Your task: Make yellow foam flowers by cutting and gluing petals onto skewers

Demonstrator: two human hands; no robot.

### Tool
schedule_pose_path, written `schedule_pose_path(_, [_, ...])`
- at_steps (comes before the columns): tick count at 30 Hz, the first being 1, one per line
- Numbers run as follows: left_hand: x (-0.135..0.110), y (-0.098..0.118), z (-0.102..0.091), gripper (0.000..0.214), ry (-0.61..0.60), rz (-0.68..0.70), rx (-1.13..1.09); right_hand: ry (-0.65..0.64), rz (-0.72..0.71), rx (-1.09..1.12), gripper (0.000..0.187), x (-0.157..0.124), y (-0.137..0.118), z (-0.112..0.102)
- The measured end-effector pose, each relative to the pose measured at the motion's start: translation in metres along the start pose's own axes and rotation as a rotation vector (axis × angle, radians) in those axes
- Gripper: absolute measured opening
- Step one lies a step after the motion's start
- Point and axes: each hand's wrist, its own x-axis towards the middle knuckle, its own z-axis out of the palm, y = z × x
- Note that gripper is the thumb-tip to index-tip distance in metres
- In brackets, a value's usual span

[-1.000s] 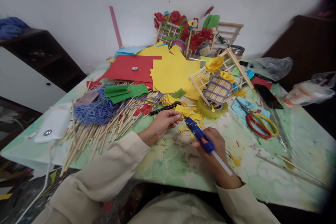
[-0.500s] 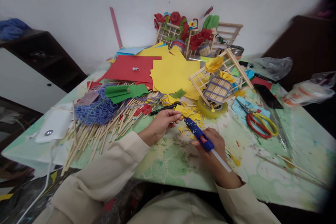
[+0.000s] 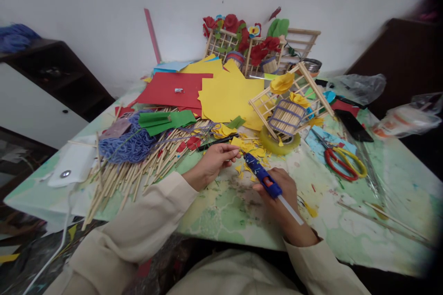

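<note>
Hands: left hand (image 3: pixel 212 163) with thumb and fingertips drawn together beside the nozzle, perhaps on some tiny piece, too small to be sure; right hand (image 3: pixel 281 189) wrapped around the glue gun (image 3: pixel 262 176); the two apart.
White device (image 3: pixel 74 160): by the table's left edge, its cable (image 3: pixel 65 226) dropping over the side; mark on the round badge illegible.
Yarn (image 3: pixel 122 145): bunched over the wooden sticks (image 3: pixel 133 177), green paper (image 3: pixel 166 120) lying across it.
Sheets: red (image 3: pixel 166 88) and yellow (image 3: pixel 230 97), flat toward the far edge, seemingly out of the hands' way.
Glue gun position: held above the table, inward from the middle of the near edge; nozzle toward the left fingertips, gripped well behind the tip, likely against heat; glue stick (image 3: pixel 290 210) projecting rearward.
Stick frame (image 3: pixel 313 88): tilted, lower corner on the tape roll (image 3: pixel 281 147), which apparently props it.
Scissors (image 3: pixel 341 162): toward the right edge, blades on blue paper (image 3: pixel 334 144), handles probably within the right hand's reach.
Cup (image 3: pixel 403 120): at the right edge, bagged in plastic; orange print, unreadable.
</note>
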Motion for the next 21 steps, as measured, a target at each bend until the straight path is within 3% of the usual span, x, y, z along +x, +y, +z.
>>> schedule_pose_path(11, [0.0,0.003,-0.001,0.029,0.037,0.001,-0.036,-0.004,0.029,0.067,0.033,-0.002,0.002,0.002])
schedule_pose_path(14, [-0.001,0.007,-0.001,0.027,0.055,0.019,-0.054,0.077,0.261,0.279,0.035,-0.005,0.004,0.002])
schedule_pose_path(17, [-0.002,0.01,-0.001,0.022,0.07,0.009,-0.067,0.211,0.53,0.663,0.038,-0.005,0.007,-0.002])
schedule_pose_path(21, [-0.002,0.008,0.0,0.022,0.083,-0.03,-0.064,0.344,0.689,1.087,0.033,0.002,0.01,-0.008])
